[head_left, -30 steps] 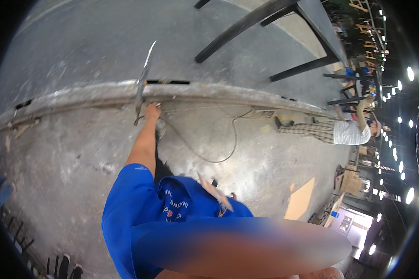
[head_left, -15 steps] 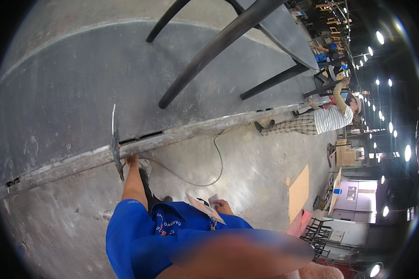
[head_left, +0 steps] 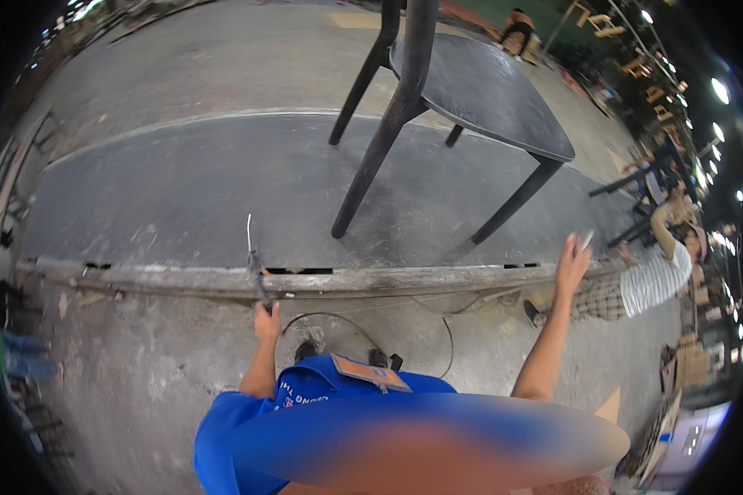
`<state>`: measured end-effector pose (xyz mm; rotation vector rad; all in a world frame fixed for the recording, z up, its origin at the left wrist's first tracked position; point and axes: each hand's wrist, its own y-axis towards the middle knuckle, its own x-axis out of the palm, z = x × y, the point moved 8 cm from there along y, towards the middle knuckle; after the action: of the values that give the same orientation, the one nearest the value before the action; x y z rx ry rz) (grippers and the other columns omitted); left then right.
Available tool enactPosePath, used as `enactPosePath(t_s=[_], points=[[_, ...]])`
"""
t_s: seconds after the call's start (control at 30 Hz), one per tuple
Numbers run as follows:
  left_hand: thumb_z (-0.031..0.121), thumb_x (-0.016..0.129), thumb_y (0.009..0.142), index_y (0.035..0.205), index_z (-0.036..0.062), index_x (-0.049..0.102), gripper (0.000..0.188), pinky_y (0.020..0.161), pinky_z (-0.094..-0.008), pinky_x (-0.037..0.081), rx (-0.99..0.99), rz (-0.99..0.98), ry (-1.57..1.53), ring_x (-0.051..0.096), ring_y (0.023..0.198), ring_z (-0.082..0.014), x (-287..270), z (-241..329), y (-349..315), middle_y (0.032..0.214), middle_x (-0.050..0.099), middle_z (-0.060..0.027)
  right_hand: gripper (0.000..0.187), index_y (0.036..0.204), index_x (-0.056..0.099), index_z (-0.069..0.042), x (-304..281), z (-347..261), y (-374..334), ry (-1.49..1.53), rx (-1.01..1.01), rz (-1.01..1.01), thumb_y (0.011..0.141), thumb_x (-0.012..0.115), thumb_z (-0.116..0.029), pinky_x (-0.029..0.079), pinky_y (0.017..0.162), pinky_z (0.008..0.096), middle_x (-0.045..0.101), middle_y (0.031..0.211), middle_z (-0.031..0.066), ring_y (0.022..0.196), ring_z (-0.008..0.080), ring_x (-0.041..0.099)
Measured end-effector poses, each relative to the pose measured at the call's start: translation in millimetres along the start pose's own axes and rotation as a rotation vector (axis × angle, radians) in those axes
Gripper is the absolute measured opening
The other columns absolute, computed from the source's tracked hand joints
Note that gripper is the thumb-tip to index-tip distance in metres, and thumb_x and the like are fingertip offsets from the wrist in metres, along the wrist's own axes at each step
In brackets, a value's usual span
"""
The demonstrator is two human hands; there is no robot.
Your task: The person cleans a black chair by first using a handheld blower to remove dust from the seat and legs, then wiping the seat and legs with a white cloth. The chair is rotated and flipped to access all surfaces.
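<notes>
My left hand (head_left: 266,322) is closed round the lower end of an air blow gun (head_left: 257,272), whose thin bent metal nozzle points away over the edge of a long grey work surface (head_left: 165,198). On that surface a black chair (head_left: 495,95) stands upright, its seat to the right. Raised at the right, my right hand (head_left: 573,262) pinches a small pale pad (head_left: 587,239); its exact kind cannot be made out. This hand is beside the chair's near right leg, apart from it.
A hose (head_left: 338,316) loops over the floor near my feet. The work surface's near edge has dark slots (head_left: 301,271). At the right a co-worker in a striped shirt (head_left: 656,285) works at another dark chair (head_left: 631,202). Another person (head_left: 517,31) bends far off.
My view has turned, bringing the whole chair seat into sight. My right hand has risen from near my body to the right with the pale pad. My left hand still holds the air blow gun.
</notes>
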<state>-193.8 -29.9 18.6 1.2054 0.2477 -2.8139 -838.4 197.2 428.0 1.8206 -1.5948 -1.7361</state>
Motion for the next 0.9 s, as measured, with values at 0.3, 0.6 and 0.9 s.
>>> enactPosePath(t_s=[0.3, 0.6, 0.9], points=[[0.012, 0.059, 0.079, 0.110, 0.0034, 0.056, 0.032, 0.047, -0.0215, 0.039, 0.087, 0.113, -1.032, 0.049, 0.053, -0.0095, -55, 152, -15, 0.064, 0.054, -0.0020, 0.075, 0.125, 0.054, -0.006, 155, 20, 258, 0.095, 0.203, -0.423, 0.085, 0.038, -0.067, 0.031, 0.103, 0.0434, 0.048, 0.127, 0.0277, 0.119, 0.0406, 0.045], [0.016, 0.057, 0.086, 0.118, 0.0007, 0.047, 0.037, 0.060, -0.0275, 0.056, 0.443, -0.405, -0.930, 0.061, 0.091, -0.0190, -166, 370, -165, 0.110, 0.054, -0.0099, 0.057, 0.112, 0.057, 0.004, 300, -16, 251, 0.980, 0.571, -1.016, 0.078, 0.070, -0.041, 0.049, 0.080, 0.0374, 0.064, 0.104, 0.0177, 0.091, 0.0239, 0.063], [0.036, 0.062, 0.083, 0.085, -0.0026, 0.056, 0.039, 0.093, -0.0581, 0.043, 0.453, -1.279, -1.108, 0.032, 0.130, -0.0413, -72, 464, -303, 0.142, 0.026, -0.0266, 0.061, 0.117, 0.048, 0.016, 263, -28, 230, 1.248, 0.556, -0.881, 0.076, 0.074, -0.021, 0.051, 0.082, 0.0384, 0.060, 0.110, 0.0245, 0.094, 0.0299, 0.063]])
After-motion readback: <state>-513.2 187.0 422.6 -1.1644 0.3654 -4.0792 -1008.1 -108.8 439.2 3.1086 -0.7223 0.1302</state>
